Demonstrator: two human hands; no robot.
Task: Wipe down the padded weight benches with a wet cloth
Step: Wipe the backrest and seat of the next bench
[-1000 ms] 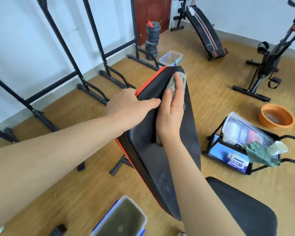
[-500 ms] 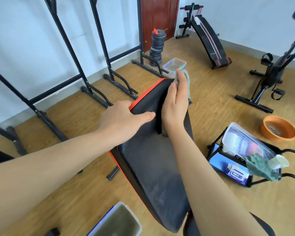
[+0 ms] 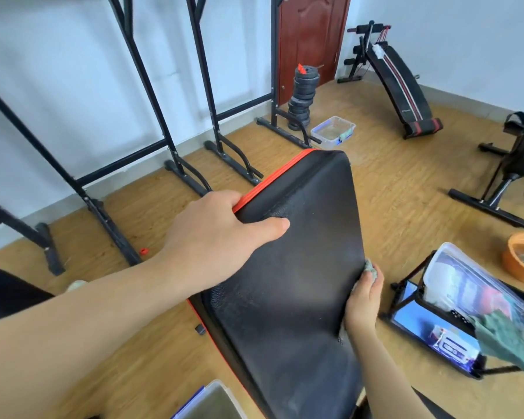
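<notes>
Risk: cloth (image 3: 371,269) slipping off the narrow right side of the backrest pad (image 3: 288,282), being pinched only by fingertips while rubbing along the edge; likely missing the far corner near the red trim.
Second risk: inclined pad possibly tipping or swinging under sideways pressure if the bracing grip loosens.
Left hand (image 3: 218,237): reaching across, fingers curling over the pad's red-trimmed left edge, thumb lying flat on the black face, clamping it steady.
Right hand (image 3: 364,300): pressing against the pad's right edge, fingers closing around the bunched grey cloth.
Cloth position: touching the pad's right edge, about midway along it.
</notes>
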